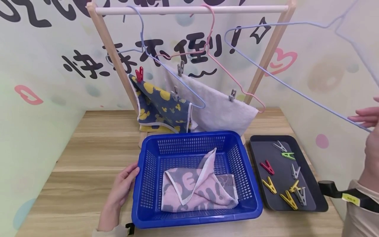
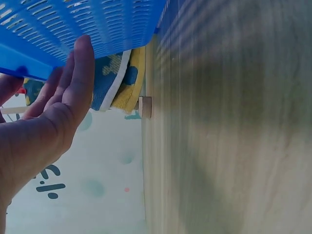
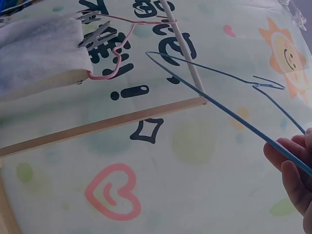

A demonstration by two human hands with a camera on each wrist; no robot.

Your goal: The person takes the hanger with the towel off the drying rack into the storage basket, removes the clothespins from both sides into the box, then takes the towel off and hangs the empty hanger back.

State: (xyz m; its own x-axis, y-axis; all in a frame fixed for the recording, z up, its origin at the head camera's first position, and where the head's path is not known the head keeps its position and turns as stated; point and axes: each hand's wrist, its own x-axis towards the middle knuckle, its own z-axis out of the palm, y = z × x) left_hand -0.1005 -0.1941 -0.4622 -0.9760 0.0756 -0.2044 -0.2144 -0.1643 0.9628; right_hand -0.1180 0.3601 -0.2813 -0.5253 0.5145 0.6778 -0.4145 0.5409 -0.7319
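My right hand [image 1: 371, 144], partly cut off by the head view's right edge, holds a blue clothes hanger [image 1: 275, 77] by its lower bar. In the right wrist view the fingers curl around the bar of this hanger [image 3: 229, 114]. My left hand [image 1: 119, 186] touches the left side of a blue plastic basket [image 1: 137, 194]. Its fingers look fairly straight against the basket wall [image 2: 109, 29] in the left wrist view. A crumpled pink and grey towel [image 1: 198, 194] lies inside the basket.
Behind the basket stands a wooden rack with a white rail [image 1: 189, 10]. On it hang a blue hanger [image 1: 174, 74] with a navy-yellow towel [image 1: 163, 105] and a pink hanger [image 1: 225, 69] with a white towel [image 1: 219, 108]. A dark tray [image 1: 257, 154] holds several clothespins [image 1: 267, 167].
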